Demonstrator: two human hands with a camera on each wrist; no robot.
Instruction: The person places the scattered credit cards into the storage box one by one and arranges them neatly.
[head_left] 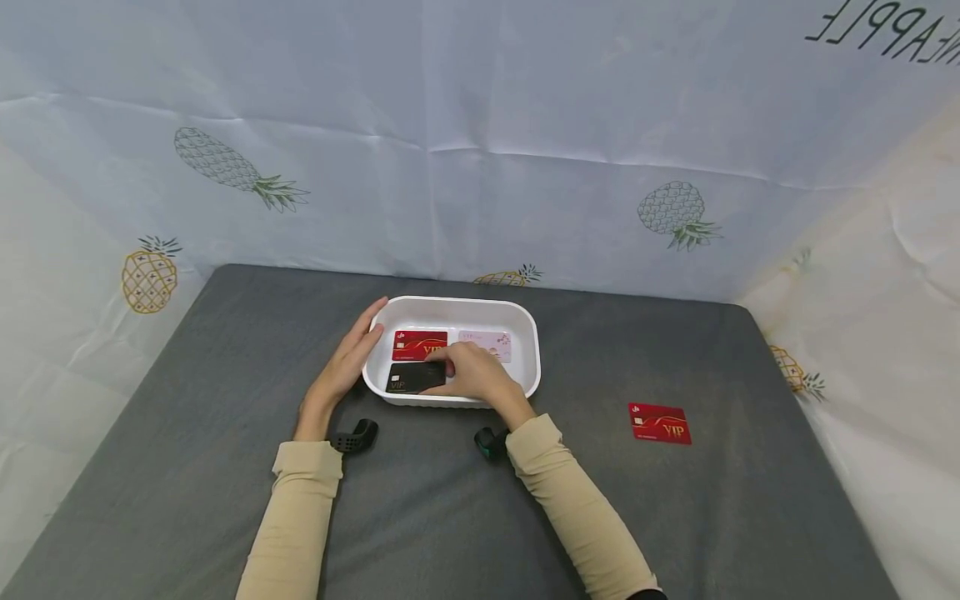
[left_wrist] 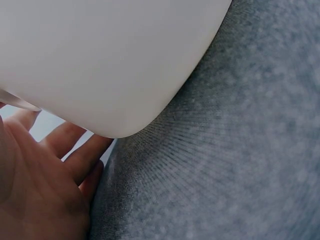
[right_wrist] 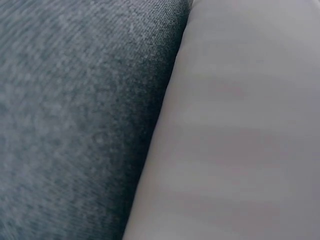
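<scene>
Right hand (head_left: 474, 375) reaches into white tray (head_left: 525, 321), fingertips pinching black card (head_left: 414, 377) at tray's near-left corner. Left hand (head_left: 351, 358), fingers straight, rests flat against tray's left wall. Red card (head_left: 419, 344), pink card (head_left: 487, 343) lie behind black card. Second red card (head_left: 660, 422) on worktop (head_left: 225, 350), well right of tray.

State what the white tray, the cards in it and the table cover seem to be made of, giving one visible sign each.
White tray: likely plastic; smooth, matte, rounded moulded rim.
Black card, red card, pink card: probably plastic; thin, flat, printed.
Table cover: grey fabric; woven texture shows in the wrist views.

Long beige sleeves (head_left: 300, 517) cover both arms; a black camera strap (head_left: 356, 437) circles each wrist.
</scene>
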